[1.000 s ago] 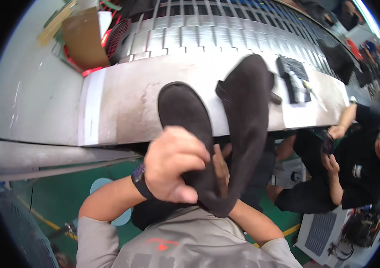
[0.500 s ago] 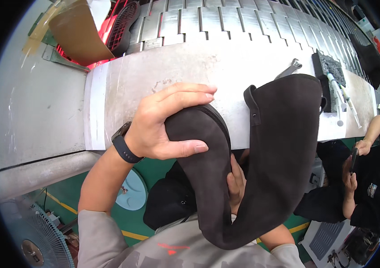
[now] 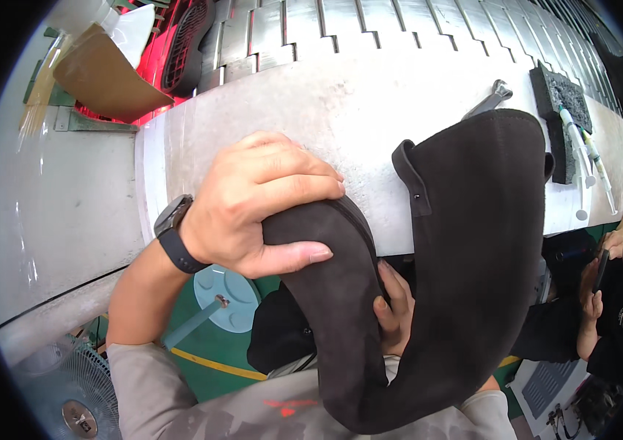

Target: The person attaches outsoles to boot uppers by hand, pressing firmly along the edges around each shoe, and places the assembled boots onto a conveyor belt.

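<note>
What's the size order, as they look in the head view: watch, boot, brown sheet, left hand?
Largest to smallest:
1. Boot
2. Left hand
3. Brown sheet
4. Watch

Apparent size only; the sheet looks farther from the camera, so its true rank is unsure.

Tall dark brown boot, suede-like, bent into a U, rounded toe on one side, wide shaft on the other, studded strap near its top, dark rim along the toe, possibly the sole's edge, held across the worktop's near edge.
</note>
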`<action>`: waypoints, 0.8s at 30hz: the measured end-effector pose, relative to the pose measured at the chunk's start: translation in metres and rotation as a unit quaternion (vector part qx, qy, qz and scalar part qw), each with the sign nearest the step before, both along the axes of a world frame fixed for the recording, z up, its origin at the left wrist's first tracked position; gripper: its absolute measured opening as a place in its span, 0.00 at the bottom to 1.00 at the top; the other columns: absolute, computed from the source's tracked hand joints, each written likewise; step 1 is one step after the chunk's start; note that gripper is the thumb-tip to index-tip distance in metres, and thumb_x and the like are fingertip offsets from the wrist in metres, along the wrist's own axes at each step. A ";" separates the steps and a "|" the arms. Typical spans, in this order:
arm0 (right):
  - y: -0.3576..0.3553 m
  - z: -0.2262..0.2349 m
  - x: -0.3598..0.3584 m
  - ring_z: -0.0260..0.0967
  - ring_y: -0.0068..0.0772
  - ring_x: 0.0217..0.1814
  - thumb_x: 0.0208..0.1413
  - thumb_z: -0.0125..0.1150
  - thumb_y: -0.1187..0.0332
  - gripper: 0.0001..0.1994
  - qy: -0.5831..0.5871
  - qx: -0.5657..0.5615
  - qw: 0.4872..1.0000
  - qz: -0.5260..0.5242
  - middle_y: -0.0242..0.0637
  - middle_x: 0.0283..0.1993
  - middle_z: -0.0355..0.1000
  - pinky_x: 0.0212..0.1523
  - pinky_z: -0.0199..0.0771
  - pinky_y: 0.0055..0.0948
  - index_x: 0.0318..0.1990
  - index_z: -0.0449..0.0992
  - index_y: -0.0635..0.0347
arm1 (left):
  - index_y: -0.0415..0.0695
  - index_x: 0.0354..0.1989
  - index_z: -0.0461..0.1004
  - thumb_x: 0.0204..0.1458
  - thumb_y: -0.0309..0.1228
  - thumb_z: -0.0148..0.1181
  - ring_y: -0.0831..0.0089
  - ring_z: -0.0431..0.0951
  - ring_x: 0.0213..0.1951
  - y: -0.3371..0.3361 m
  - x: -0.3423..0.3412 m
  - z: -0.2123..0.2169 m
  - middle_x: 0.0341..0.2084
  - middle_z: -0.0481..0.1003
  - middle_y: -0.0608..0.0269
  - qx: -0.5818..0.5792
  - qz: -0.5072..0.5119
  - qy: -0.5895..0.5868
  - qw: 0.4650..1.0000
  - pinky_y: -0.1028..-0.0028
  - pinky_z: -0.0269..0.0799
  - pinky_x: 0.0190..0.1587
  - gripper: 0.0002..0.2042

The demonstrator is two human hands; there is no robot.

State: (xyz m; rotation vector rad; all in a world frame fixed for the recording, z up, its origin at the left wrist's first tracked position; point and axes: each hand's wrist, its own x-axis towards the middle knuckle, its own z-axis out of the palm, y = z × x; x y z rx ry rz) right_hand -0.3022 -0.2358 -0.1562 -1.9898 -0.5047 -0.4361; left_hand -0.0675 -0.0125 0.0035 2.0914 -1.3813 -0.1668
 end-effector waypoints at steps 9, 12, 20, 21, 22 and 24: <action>-0.030 0.059 -0.012 0.76 0.57 0.68 0.65 0.69 0.58 0.35 0.163 0.165 0.971 0.056 0.66 0.70 0.69 0.65 0.79 0.53 0.74 0.63 0.63 | 0.29 0.56 0.79 0.74 0.62 0.34 0.48 0.74 0.69 -0.003 -0.023 -0.060 0.63 0.76 0.32 -0.428 0.146 0.530 0.717 0.53 0.63 0.76 0.41; -0.038 0.106 -0.012 0.76 0.57 0.67 0.64 0.69 0.58 0.36 0.263 0.261 0.923 0.103 0.65 0.69 0.70 0.65 0.79 0.53 0.74 0.63 0.64 | 0.30 0.48 0.82 0.75 0.61 0.33 0.51 0.77 0.63 -0.005 -0.033 -0.058 0.57 0.79 0.33 -0.456 0.151 0.528 0.700 0.56 0.66 0.73 0.41; -0.029 0.138 -0.005 0.76 0.55 0.67 0.64 0.69 0.57 0.36 0.323 0.330 0.883 0.084 0.63 0.68 0.71 0.65 0.79 0.52 0.73 0.63 0.67 | 0.32 0.28 0.85 0.74 0.50 0.54 0.67 0.85 0.38 -0.012 -0.034 -0.052 0.30 0.85 0.48 -0.426 0.236 0.369 0.792 0.70 0.78 0.46 0.31; -0.029 0.140 -0.005 0.76 0.55 0.67 0.64 0.69 0.57 0.36 0.326 0.332 0.881 0.084 0.63 0.68 0.71 0.65 0.79 0.52 0.73 0.63 0.68 | 0.32 0.28 0.86 0.74 0.49 0.54 0.67 0.85 0.38 -0.011 -0.034 -0.051 0.30 0.86 0.49 -0.405 0.250 0.355 0.805 0.70 0.78 0.46 0.31; -0.028 0.143 -0.005 0.76 0.55 0.67 0.64 0.69 0.57 0.36 0.331 0.330 0.880 0.083 0.63 0.68 0.72 0.65 0.79 0.52 0.73 0.63 0.68 | 0.33 0.28 0.86 0.74 0.49 0.55 0.68 0.85 0.38 -0.009 -0.035 -0.050 0.29 0.86 0.50 -0.383 0.263 0.340 0.817 0.70 0.78 0.47 0.31; -0.026 0.147 -0.006 0.76 0.55 0.67 0.64 0.69 0.56 0.36 0.337 0.330 0.878 0.081 0.62 0.68 0.72 0.65 0.79 0.51 0.73 0.63 0.69 | 0.32 0.30 0.85 0.75 0.48 0.52 0.64 0.85 0.41 -0.003 -0.037 -0.050 0.32 0.86 0.47 -0.367 0.259 0.337 0.828 0.67 0.78 0.50 0.31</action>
